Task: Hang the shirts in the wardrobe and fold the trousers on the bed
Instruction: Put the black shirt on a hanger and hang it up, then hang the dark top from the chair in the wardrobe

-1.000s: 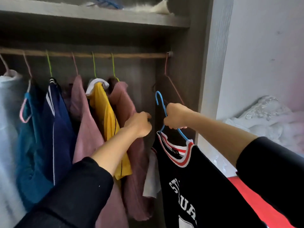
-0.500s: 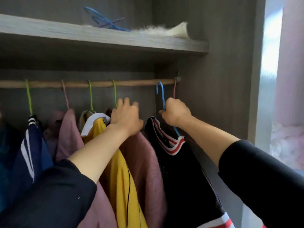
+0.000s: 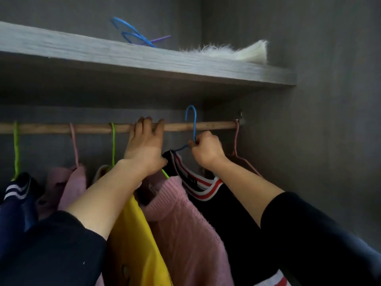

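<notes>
View into an open wardrobe, looking up at a wooden rail (image 3: 216, 126) that runs across below a grey shelf (image 3: 144, 58).

The step in hand appears to be hanging a shirt. The right hand (image 3: 206, 151), just under the rail, pinches the neck of a blue hanger (image 3: 192, 120) with its fingers (image 3: 195, 141) closed tightly round the wire. A black jersey with a red and white striped collar (image 3: 226, 213) hangs from this hanger below the rail. The hanger's hook stands above the rail and does not look seated on it yet.

The left hand (image 3: 144, 145) reaches up beside it, its fingers (image 3: 142, 123) hooked over the top of the rail, seemingly keeping a gap open. Directly under that hand hang a pink sweater (image 3: 185, 213) and a yellow shirt (image 3: 134, 234). A bare pink hanger (image 3: 237, 141) hangs at the rail's right end.

Next, judging by this, the hook needs to be lowered over the rail in the space between the left hand and the pink hanger, then released so the jersey hangs free. No trousers or bed are in view.
</notes>
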Motion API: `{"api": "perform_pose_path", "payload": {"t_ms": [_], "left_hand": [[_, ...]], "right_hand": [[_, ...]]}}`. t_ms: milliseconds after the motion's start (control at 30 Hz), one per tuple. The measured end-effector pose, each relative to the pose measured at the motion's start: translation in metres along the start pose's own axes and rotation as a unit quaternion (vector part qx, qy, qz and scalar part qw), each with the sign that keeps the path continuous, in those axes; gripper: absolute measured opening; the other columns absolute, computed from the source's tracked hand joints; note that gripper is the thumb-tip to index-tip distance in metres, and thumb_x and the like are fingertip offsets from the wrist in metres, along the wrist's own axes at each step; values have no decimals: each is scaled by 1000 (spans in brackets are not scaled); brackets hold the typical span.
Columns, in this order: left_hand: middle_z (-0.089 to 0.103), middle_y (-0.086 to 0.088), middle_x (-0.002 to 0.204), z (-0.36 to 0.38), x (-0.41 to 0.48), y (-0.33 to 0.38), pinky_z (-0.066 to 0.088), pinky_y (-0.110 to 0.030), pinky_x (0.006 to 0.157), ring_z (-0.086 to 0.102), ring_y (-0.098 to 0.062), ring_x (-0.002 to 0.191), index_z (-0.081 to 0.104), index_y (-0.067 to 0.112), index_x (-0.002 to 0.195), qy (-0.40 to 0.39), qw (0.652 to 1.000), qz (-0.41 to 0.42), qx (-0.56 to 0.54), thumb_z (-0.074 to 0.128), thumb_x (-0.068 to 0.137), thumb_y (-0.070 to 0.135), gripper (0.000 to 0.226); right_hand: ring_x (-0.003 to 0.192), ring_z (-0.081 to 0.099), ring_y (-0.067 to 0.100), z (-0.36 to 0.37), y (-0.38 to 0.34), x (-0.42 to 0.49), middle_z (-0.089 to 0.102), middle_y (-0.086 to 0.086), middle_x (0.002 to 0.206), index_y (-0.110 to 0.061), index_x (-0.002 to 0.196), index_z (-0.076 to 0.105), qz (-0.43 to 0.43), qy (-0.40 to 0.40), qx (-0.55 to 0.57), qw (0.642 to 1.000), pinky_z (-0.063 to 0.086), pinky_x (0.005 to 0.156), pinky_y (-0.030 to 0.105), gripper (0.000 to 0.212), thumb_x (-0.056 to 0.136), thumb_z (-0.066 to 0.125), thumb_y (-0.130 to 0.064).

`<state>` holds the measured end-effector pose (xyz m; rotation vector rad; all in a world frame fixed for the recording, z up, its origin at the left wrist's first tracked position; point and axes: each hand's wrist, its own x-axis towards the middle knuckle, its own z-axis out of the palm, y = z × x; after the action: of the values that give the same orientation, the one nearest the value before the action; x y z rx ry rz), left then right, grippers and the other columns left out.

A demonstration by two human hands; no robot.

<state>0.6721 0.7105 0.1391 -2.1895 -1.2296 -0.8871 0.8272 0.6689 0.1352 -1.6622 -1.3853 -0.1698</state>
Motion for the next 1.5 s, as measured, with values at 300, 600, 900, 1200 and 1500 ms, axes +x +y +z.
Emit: {"api": "perform_pose_path", "payload": {"t_ms": [300,600,900,1200,1500], "left_hand": [[15,-15,148,11,2,-6,4,-46,118,10,-36,139,9,14,150,18,999,20,-16,76,68,27,107],[17,-16,147,10,4,-4,4,-47,118,13,-38,137,10,13,149,14,1000,15,7,75,70,21,103],[21,-20,143,6,4,1,7,-48,116,19,-40,133,14,9,147,13,1000,9,23,75,69,18,99],[19,-21,144,7,4,5,5,-50,116,15,-42,136,12,8,146,6,999,-6,32,76,69,18,101],[18,-19,144,10,6,5,3,-50,117,11,-41,137,10,10,147,10,999,-13,34,77,67,17,105]], "right_hand": [[75,64,25,47,14,1,65,9,79,-13,70,53,-26,-25,7,999,54,68,35,30,94,57,-32],[77,66,26,36,3,-2,68,11,84,-14,72,56,-37,-106,12,994,56,75,41,38,99,44,-38],[101,60,30,-38,26,-9,63,11,110,-10,113,59,-39,50,-308,949,43,71,35,29,91,57,-28],[111,59,28,-35,64,-12,62,10,121,-8,125,53,3,-16,-493,870,42,72,32,38,88,59,-6],[79,58,23,-37,48,10,61,7,94,-9,106,62,118,24,-24,992,43,64,30,30,94,54,-36]]}}
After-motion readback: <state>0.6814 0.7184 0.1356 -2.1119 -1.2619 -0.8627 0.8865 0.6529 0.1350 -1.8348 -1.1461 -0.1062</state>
